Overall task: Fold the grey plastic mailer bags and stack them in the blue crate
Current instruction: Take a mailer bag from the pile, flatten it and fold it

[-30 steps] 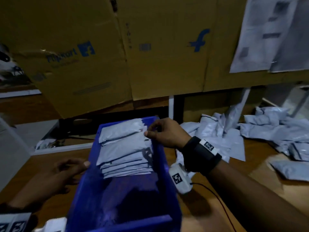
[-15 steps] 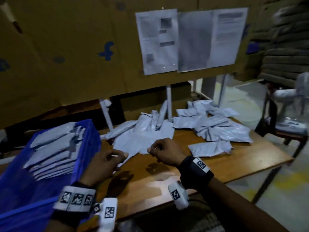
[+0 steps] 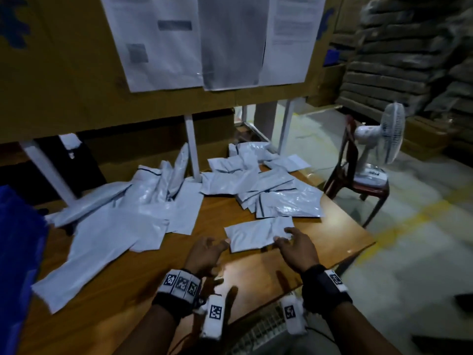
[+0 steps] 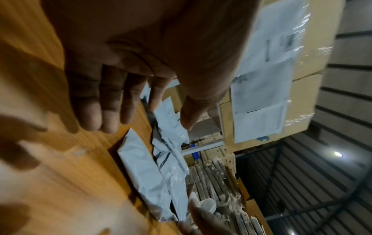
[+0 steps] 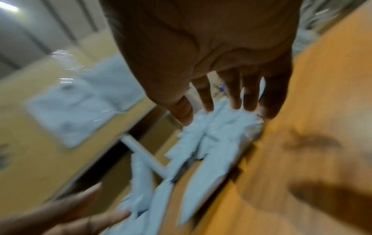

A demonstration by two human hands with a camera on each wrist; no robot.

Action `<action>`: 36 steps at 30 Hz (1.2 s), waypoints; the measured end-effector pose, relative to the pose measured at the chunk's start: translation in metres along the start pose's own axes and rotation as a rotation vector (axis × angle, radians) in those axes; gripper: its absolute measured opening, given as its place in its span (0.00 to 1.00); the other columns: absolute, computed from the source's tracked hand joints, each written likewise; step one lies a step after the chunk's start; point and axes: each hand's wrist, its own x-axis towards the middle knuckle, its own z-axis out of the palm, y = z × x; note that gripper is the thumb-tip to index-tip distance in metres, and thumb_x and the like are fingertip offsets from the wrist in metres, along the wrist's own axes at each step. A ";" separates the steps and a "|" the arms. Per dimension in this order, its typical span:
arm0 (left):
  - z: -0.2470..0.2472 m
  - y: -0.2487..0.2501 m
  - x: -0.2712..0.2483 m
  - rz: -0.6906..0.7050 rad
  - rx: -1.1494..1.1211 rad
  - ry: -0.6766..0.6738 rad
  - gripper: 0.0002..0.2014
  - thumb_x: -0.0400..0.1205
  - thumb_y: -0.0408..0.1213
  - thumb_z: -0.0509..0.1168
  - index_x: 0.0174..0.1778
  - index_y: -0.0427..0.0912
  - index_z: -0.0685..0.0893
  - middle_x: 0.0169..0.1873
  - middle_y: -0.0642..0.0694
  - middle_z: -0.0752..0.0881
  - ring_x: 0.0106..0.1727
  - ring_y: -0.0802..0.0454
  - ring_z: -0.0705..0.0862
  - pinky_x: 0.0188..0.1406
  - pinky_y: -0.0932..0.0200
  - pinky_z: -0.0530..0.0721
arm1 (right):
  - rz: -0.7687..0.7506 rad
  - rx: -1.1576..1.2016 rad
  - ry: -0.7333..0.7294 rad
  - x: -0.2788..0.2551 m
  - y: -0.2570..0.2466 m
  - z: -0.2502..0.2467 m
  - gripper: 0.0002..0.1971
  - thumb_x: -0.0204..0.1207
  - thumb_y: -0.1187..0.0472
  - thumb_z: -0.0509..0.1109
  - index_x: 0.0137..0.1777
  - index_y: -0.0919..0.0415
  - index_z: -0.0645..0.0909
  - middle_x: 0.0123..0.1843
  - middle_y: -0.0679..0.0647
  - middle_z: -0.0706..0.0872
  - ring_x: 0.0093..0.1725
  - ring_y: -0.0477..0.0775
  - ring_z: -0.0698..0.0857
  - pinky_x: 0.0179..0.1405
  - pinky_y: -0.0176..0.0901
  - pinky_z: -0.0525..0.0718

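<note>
Dim, warm indoor light leaves the head view murky with bowed wide-angle edges, a pale sheen and soft hand shadows lie on the brown wooden tabletop (image 3: 258, 275), and the right wrist view is heavily motion-blurred throughout.

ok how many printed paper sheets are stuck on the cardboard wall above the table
3, side by side: left white printed sheet, middle greyer sheet, right white sheet. Their tops are cut off, so more may be hidden above.
</note>
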 end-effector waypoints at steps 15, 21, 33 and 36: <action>0.036 -0.022 0.052 -0.071 0.050 0.269 0.29 0.70 0.37 0.81 0.66 0.51 0.79 0.54 0.33 0.87 0.46 0.34 0.90 0.37 0.40 0.93 | 0.201 0.219 0.035 0.055 0.052 0.003 0.06 0.71 0.52 0.81 0.46 0.49 0.89 0.50 0.50 0.92 0.51 0.56 0.88 0.56 0.52 0.89; -0.004 -0.099 -0.037 0.083 0.004 0.486 0.26 0.64 0.32 0.82 0.58 0.52 0.88 0.43 0.39 0.92 0.45 0.35 0.92 0.43 0.31 0.92 | 0.131 0.429 -0.175 -0.017 0.073 0.014 0.09 0.72 0.66 0.77 0.49 0.53 0.89 0.47 0.58 0.93 0.44 0.61 0.92 0.49 0.63 0.92; -0.058 -0.150 -0.110 0.013 -0.034 0.688 0.17 0.74 0.31 0.81 0.55 0.50 0.86 0.44 0.42 0.91 0.49 0.36 0.91 0.42 0.46 0.91 | -0.040 0.191 -0.286 -0.064 0.043 0.055 0.10 0.68 0.55 0.81 0.49 0.50 0.88 0.42 0.49 0.93 0.44 0.56 0.93 0.50 0.60 0.92; -0.058 -0.142 -0.113 0.245 0.405 0.752 0.15 0.78 0.39 0.77 0.61 0.50 0.86 0.52 0.46 0.89 0.52 0.43 0.88 0.51 0.48 0.88 | -0.369 -0.262 -0.066 -0.077 0.030 0.052 0.17 0.77 0.45 0.75 0.60 0.53 0.86 0.58 0.48 0.86 0.55 0.56 0.87 0.50 0.51 0.88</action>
